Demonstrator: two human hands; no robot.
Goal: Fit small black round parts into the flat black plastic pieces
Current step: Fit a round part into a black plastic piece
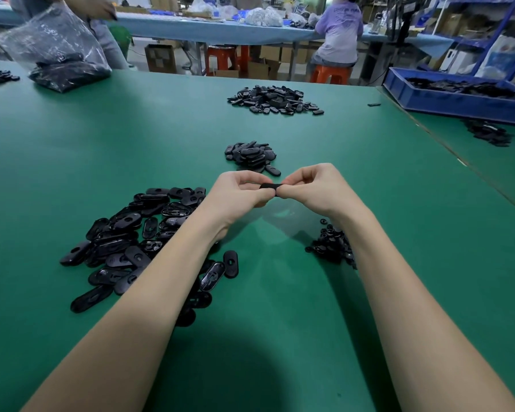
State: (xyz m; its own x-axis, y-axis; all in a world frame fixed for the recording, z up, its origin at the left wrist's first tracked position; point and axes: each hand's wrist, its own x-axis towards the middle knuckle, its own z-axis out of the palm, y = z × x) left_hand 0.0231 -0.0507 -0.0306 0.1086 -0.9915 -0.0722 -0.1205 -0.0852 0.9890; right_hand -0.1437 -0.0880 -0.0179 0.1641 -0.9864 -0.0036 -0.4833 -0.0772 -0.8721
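A flat black plastic piece (270, 186) is held above the green table (384, 218), seen edge-on. My left hand (238, 194) grips its left end and my right hand (312, 188) pinches its right end, thumbs meeting under it. Any round part in it is hidden by my fingers. A loose pile of flat oval black pieces (131, 242) lies under my left forearm. A heap of small black round parts (332, 245) sits by my right wrist. A small stack of oval pieces (250, 156) lies just beyond my hands.
A larger pile of black pieces (274, 100) lies farther back. A clear bag of parts (63, 52) stands at the far left, a blue bin (446, 99) at the right. A person sits on an orange stool (330, 73) at another table.
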